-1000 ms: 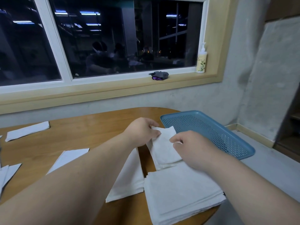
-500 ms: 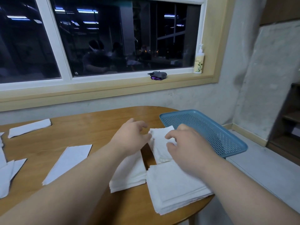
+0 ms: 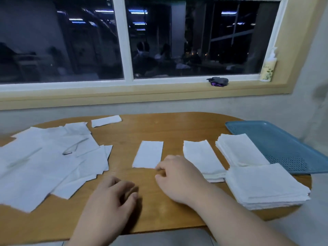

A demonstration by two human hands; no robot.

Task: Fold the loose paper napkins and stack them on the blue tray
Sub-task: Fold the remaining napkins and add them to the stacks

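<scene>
- Our left hand [image 3: 113, 197] sits low at the near edge of the bench [image 3: 177, 128], fingers loosely curled and holding nothing.
- Our right hand [image 3: 179, 178] has its fingers curled at the near right corner of the single folded napkin [image 3: 148, 154] in the middle. We cannot tell whether it pinches that corner or only touches it.
- The loose napkins [image 3: 44, 162] lie in an overlapping heap on the left, and 1 small folded piece [image 3: 106, 121] lies beyond them.
- Right of the middle napkin we count 3 piles: a narrow pile [image 3: 200, 155], a far pile [image 3: 239, 149] against the left rim of the blue tray [image 3: 287, 139], and a large pile [image 3: 264, 185] at the near right edge.
- We judge the step in hand to be finishing this middle napkin. To do it well, we should hold 1 end flat with the left hand, bring the other end over, match the corners, and only then press the crease.
- The paper looks thin and may slide on the smooth wood, so a light, flat press should serve better than a tug.
</scene>
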